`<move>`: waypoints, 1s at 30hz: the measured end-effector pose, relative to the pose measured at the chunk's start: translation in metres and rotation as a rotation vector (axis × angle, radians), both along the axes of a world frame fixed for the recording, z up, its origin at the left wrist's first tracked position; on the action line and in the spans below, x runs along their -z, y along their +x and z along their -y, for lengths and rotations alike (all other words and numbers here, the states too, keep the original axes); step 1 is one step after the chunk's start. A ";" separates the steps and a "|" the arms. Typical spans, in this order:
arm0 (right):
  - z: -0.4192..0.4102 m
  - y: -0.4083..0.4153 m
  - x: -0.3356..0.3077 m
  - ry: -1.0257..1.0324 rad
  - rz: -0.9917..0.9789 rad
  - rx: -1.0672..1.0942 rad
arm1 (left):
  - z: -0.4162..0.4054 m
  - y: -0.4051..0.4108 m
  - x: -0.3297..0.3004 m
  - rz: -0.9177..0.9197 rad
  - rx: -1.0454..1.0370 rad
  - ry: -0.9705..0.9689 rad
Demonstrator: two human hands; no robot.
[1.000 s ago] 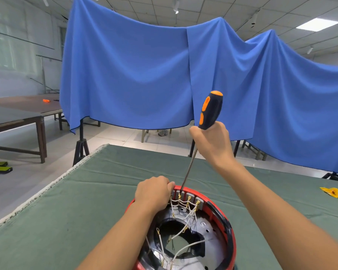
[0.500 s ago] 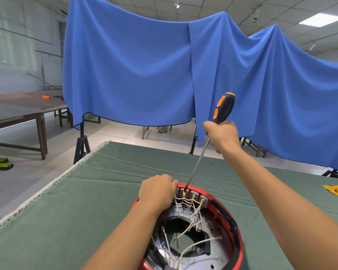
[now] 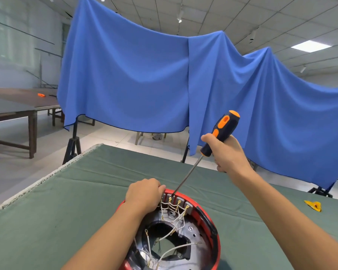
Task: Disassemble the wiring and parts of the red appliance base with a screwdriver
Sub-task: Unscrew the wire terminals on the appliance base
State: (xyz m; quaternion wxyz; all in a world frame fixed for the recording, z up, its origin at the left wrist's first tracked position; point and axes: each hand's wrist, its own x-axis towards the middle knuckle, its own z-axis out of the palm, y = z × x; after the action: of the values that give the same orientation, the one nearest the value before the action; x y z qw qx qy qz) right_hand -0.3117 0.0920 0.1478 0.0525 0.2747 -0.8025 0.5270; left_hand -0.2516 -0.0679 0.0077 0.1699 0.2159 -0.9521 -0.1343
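The red appliance base [image 3: 210,221] lies open side up on the green cloth at the bottom centre. Inside it, white wires [image 3: 174,217] with brass terminals run to a grey terminal row at the far rim. My left hand [image 3: 144,195] grips the base's far-left rim. My right hand [image 3: 227,154] holds the black and orange screwdriver [image 3: 220,133] by its handle. The shaft slants down to the left, and its tip sits at the terminal row beside my left fingers.
The table wears a green cloth [image 3: 57,221] with its left edge near. A small yellow piece [image 3: 313,205] lies on it at the right. A blue drape [image 3: 144,84] hangs on stands behind. A brown table [image 3: 12,106] stands at the left.
My right hand has swung to the right with the screwdriver handle, so the shaft leans more. The tip stays at the terminal row. My left hand keeps its grip on the rim.
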 end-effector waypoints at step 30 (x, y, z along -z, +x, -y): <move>0.002 0.032 0.018 -0.481 -0.265 -0.037 | -0.001 -0.002 0.001 -0.006 0.000 -0.026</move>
State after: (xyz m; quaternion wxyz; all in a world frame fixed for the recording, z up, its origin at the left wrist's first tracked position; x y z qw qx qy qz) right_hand -0.2796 0.0901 0.1301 0.2113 0.3354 -0.6353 0.6627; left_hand -0.2541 -0.0671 0.0070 0.1755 0.2132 -0.9533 -0.1227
